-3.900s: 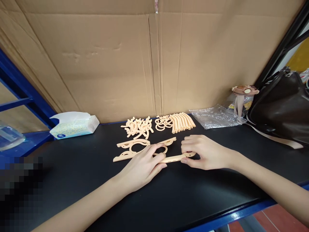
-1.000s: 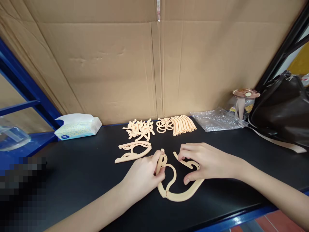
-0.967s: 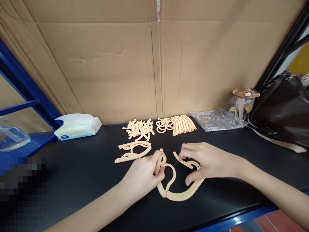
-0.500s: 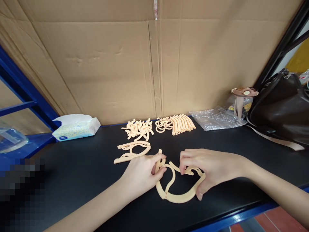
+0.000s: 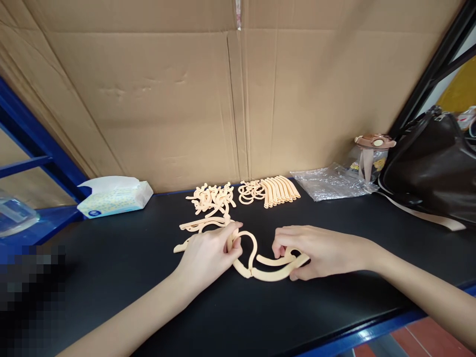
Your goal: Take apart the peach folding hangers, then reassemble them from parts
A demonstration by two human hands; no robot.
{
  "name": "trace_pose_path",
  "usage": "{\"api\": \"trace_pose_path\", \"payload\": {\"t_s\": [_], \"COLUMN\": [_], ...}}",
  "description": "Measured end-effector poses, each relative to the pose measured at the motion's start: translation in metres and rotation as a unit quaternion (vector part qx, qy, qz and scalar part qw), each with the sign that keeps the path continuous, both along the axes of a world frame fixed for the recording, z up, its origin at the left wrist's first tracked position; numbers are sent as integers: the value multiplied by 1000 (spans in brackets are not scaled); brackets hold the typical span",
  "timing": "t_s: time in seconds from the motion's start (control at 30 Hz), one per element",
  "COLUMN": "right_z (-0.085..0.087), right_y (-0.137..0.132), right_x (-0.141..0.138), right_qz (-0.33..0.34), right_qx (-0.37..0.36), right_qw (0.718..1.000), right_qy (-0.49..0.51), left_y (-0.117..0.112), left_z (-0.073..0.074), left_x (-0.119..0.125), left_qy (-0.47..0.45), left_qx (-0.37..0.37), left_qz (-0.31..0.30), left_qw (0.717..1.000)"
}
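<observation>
A peach plastic folding hanger (image 5: 266, 272) lies folded on the black shelf top (image 5: 111, 277), between both of my hands. My left hand (image 5: 208, 253) is closed on its left arm and hook loop. My right hand (image 5: 316, 250) is closed on its right arm, fingers curled over the end. Just behind my left hand lie folded hangers (image 5: 197, 228) of the same kind, partly hidden by my fingers. Further back are a loose heap of hook pieces (image 5: 211, 196) and a neat row of arm pieces (image 5: 277, 190).
A tissue pack (image 5: 115, 197) sits at the back left. A crumpled clear plastic bag (image 5: 327, 181), a bottle with a brown lid (image 5: 372, 156) and a dark brown handbag (image 5: 431, 163) stand at the back right. A cardboard sheet (image 5: 238, 99) forms the back wall. Blue shelf frame (image 5: 33, 153) at left.
The hanger went from stretched out straight to folded. Over the last second both hands pushed its arms together and slid it back towards the finished ones.
</observation>
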State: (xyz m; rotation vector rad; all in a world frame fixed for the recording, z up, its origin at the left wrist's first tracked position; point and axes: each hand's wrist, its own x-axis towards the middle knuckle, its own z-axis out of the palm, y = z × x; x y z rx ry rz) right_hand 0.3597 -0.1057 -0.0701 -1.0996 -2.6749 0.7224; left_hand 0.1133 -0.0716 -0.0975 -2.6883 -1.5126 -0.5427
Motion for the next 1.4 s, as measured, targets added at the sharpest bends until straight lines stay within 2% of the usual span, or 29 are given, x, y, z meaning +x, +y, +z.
{"api": "trace_pose_path", "payload": {"t_s": [0.2, 0.53, 0.63, 0.8, 0.9, 1.2, 1.4], "right_z": [-6, -5, -6, -9, -10, -14, -10], "right_y": [3, 5, 6, 8, 9, 11, 11], "right_x": [2, 2, 2, 0, 0, 3, 0], "right_qz": [8, -42, -50, -41, -29, -28, -29], "right_qx": [51, 87, 97, 119, 115, 91, 106], "right_qw": [999, 995, 994, 992, 993, 995, 994], "right_qy": [12, -9, -8, -18, -14, 1, -15], "left_y": [8, 8, 10, 11, 8, 5, 7], "left_z": [-2, -5, -8, -13, -14, -14, -15], "left_x": [-5, -5, -6, -7, -5, -3, -3], "left_qy": [24, 17, 2, -6, -6, -2, 23], "left_qx": [70, 96, 104, 90, 84, 69, 56], "left_qz": [53, 37, 2, -127, -171, -194, -200], "left_qw": [996, 995, 995, 988, 982, 979, 978]}}
